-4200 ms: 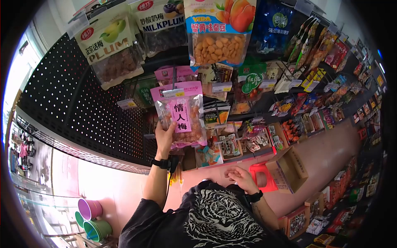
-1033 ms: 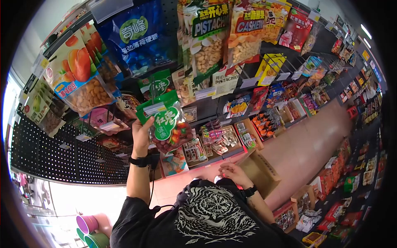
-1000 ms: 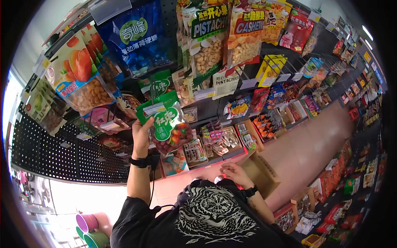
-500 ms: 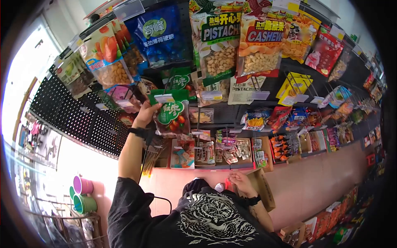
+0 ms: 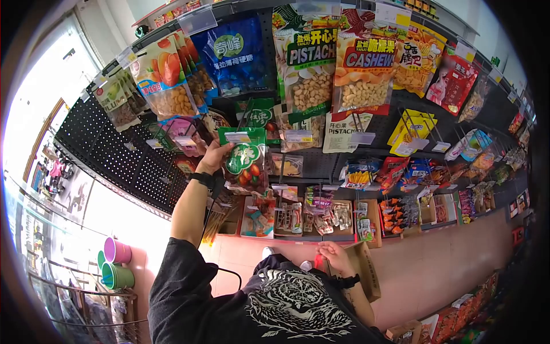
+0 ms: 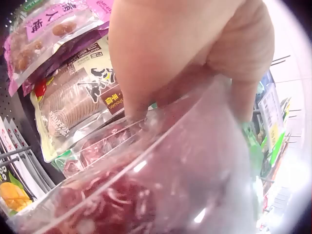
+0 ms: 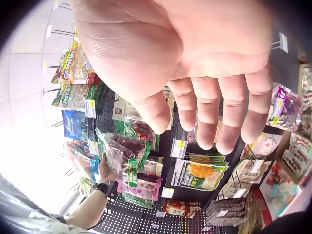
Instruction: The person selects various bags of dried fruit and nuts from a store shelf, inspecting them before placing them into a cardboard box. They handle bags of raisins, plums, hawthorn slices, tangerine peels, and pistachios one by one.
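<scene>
The left hand (image 5: 215, 157) pinches the left edge of a green-topped bag of red dates (image 5: 247, 166), thumb on its front, beside the rack's hooks. Close up in the left wrist view, the left hand (image 6: 190, 53) grips the clear bag with dark red contents (image 6: 117, 195); its fingertips are partly hidden behind the plastic. Another green date bag (image 5: 264, 116) hangs just behind. The right hand (image 5: 337, 255) is held low near the waist, touching no bag. In the right wrist view, the right hand (image 7: 195, 73) shows relaxed, extended fingers with nothing in them.
Pistachio (image 5: 309, 74) and cashew bags (image 5: 365, 71) hang above on the right, a blue candy bag (image 5: 236, 57) above. Below are boxes of small snacks (image 5: 338, 215). A cardboard box (image 5: 363, 269) stands beside the right arm; buckets (image 5: 118, 250) stand at lower left.
The left hand, earlier on a pink plum bag, now holds the green date bag. Since half a second ago the view has shifted slightly; the left hand keeps its hold, and the right stays low.
</scene>
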Demonstrator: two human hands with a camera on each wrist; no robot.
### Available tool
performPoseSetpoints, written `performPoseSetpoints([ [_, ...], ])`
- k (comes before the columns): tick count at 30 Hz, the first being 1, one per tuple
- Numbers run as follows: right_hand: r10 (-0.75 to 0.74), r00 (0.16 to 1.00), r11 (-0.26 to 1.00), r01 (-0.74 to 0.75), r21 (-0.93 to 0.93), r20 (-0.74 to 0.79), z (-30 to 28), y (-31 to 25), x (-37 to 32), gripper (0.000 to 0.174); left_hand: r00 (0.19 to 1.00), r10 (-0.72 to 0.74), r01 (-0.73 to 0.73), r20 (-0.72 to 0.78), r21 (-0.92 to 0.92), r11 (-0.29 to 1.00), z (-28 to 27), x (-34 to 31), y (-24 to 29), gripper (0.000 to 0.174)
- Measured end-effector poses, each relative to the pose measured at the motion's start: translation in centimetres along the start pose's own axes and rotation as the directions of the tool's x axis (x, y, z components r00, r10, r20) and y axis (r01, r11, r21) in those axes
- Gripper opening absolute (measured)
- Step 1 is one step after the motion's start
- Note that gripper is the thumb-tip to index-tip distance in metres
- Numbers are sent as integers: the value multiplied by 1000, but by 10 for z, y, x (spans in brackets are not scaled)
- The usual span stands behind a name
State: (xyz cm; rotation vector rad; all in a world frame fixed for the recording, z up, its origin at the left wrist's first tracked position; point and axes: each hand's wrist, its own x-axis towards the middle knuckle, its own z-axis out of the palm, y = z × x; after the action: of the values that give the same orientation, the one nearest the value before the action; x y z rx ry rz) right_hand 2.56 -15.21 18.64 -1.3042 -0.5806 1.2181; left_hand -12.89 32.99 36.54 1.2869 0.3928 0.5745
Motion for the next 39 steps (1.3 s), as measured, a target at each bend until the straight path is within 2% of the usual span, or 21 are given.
performPoseSetpoints([
  [4, 35, 998, 996, -31, 80, -48, -4, 1, -9, 23, 995, 94, -91, -15, 133, 987, -4, 12, -11, 23],
  [11, 42, 993, 996, -34, 80, -107, -11, 0, -16, 21, 999, 36, -36, -26, -6, 999, -27, 23, -32, 31],
  [15, 39, 992, 997, -32, 66, -117, -10, -2, -15, 21, 994, 33, -20, 108, -121, 992, -26, 18, -40, 32],
  [17, 20, 995, 999, -15, 51, -100, -11, 2, -15, 21, 988, -51, 59, 149, -51, 997, -16, 11, -37, 33],
  [19, 16, 995, 999, -12, 48, -94, -11, 1, -13, 22, 971, -167, 127, 170, 225, 966, -13, -2, -32, 28],
  [21, 18, 993, 998, -10, 66, -113, -6, -6, -14, 24, 945, -281, 160, 170, 509, 846, -3, -18, -43, 23],
  [22, -96, 988, 980, 73, -183, -120, 2, -21, -19, 27, 922, -331, 135, 202, 632, 763, 30, -38, -27, 22],
  [23, -191, 974, 900, 124, -418, -122, 8, -31, -22, 31, 916, -315, 71, 248, 672, 737, 36, -46, -44, 24],
  [24, -298, 948, 845, 209, -492, -109, 12, -31, -21, 37, 897, -222, -149, 383, 733, 664, 44, -53, -58, 26],
  [25, -376, 921, 787, 259, -560, -102, 18, -29, -21, 43, 879, -171, -289, 446, 782, 553, 83, -70, -46, 27],
  [26, -415, 906, 738, 286, -611, -77, 30, -67, -29, 53, 843, -90, -411, 530, 743, 528, 86, -80, -67, 25],
  [27, -475, 878, 686, 326, -651, -61, 37, -82, -31, 62, 870, -207, -285, 448, 798, 531, 113, -93, -66, 20],
  [29, -502, 865, 672, 388, -631, -2, 46, -84, -31, 69, 802, -99, -355, 589, 603, 714, 147, -107, -87, 16],
  [30, -480, 877, 675, 382, -631, 17, 49, -89, -35, 70, 799, -96, -317, 593, 551, 772, 167, -112, -96, 14],
  [31, -452, 891, 718, 343, -606, -31, 53, -90, -39, 52, 806, -96, -270, 584, 507, 818, 186, -120, -105, 13],
  [32, -487, 869, 664, 304, -683, -86, 51, -85, -44, 40, 813, -166, -157, 558, 484, 861, 198, -124, -115, 14],
  [33, -524, 842, 603, 259, -755, -130, 47, -81, -46, 29, 831, -163, -125, 532, 464, 877, 208, -126, -130, 13],
  [34, -526, 826, 584, 176, -792, -205, 39, -85, -57, 13, 821, -142, -177, 553, 482, 858, 222, -127, -136, 13],
  [35, -545, 795, 581, 128, -804, -267, 29, -80, -67, 11, 808, -119, -231, 576, 498, 836, 237, -128, -142, 13],
  [36, -567, 757, 576, 82, -813, -325, 20, -68, -75, 10, 754, -37, -372, 656, 472, 799, 248, -126, -149, 19],
  [39, -549, 685, 542, -146, -828, -480, -7, -30, -110, 13, 822, -215, -212, 528, 633, 744, 262, -122, -147, 38],
])
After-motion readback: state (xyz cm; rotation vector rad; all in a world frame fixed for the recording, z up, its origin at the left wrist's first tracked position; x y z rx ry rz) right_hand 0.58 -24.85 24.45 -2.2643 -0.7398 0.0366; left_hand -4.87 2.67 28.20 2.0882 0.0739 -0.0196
